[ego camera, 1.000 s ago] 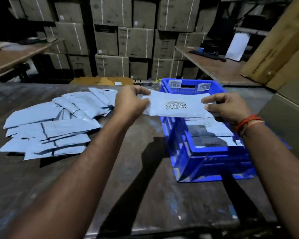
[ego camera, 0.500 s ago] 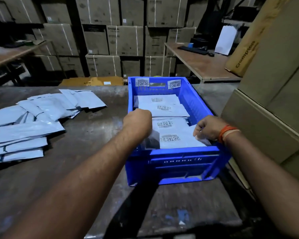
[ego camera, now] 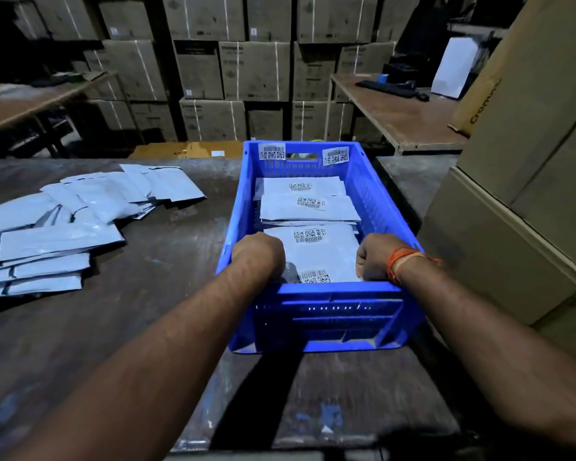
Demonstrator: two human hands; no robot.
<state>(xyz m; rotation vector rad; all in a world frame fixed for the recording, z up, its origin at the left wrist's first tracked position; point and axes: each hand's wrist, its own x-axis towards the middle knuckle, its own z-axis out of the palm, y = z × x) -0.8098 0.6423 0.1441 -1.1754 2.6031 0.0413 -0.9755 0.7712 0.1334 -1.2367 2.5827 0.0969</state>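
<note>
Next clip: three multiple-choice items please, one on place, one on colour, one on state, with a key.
1. Where does the loose pile of pouches lie? A on the table, left of the crate; B in a cardboard box; C on the floor.
2. The crate is: A red; B blue; C green.
3. The left hand and right hand are: A raised above the crate; B on the pile; C both down inside the crate, at the nearest pouch.
Key: 1 A, it lies on the tabletop; 2 B, its walls are blue; 3 C, both sit below the rim at that pouch's ends.
</note>
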